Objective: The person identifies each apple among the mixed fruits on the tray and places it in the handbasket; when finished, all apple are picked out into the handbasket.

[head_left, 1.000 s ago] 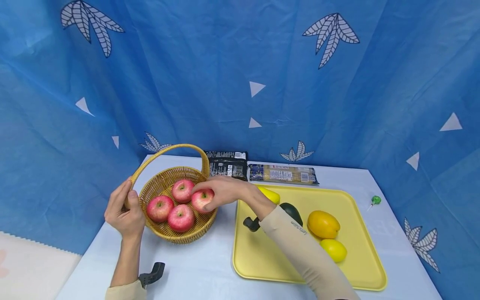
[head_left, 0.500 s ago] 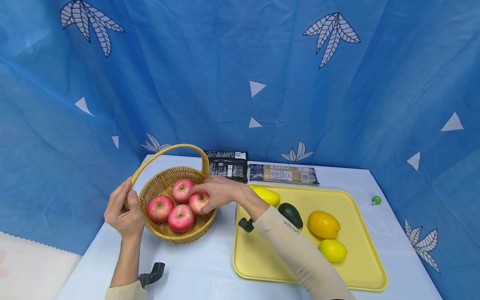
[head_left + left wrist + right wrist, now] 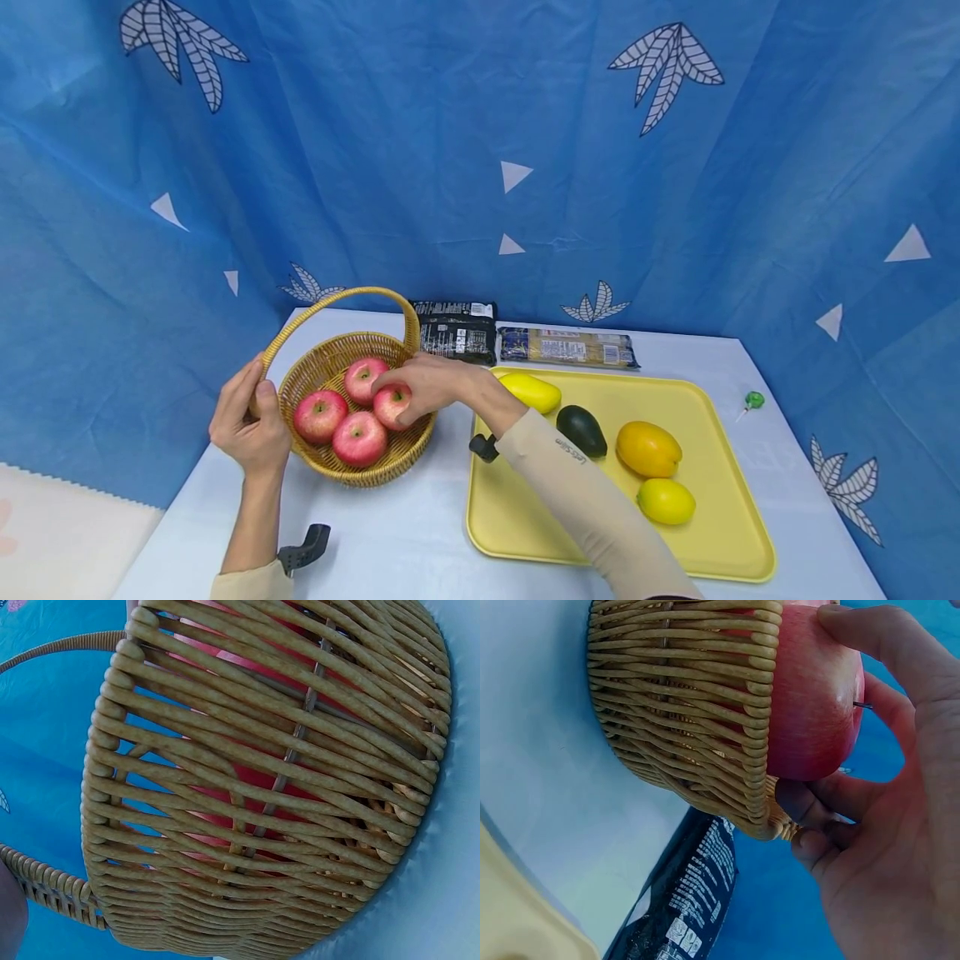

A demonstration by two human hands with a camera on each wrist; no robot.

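A round wicker basket [image 3: 360, 477] with a tall arched handle [image 3: 337, 293] stands at the left of the table. My left hand [image 3: 251, 421] grips the near-left side of that handle. Three red apples, such as the one at the left [image 3: 320, 417], lie inside. My right hand [image 3: 435, 385] reaches in over the right rim and grips a fourth red apple [image 3: 392, 406], which sits beside the others. In the right wrist view the thumb and fingers curve round this apple [image 3: 814, 697], whose stem points toward the palm. The left wrist view shows red fruit through the weave [image 3: 262, 780].
A yellow tray [image 3: 540, 533] at the right bears a mango [image 3: 531, 392], an avocado [image 3: 581, 431], an orange-yellow fruit [image 3: 648, 450] and a lemon [image 3: 666, 502]. Behind lie black packs [image 3: 457, 340] and a pasta pack [image 3: 567, 347]. A green lollipop [image 3: 753, 400] lies far right.
My right hand has moved slightly left with its apple, deeper into the basket against the other apples. More of the tray's fruit shows. My left hand stays on the handle.
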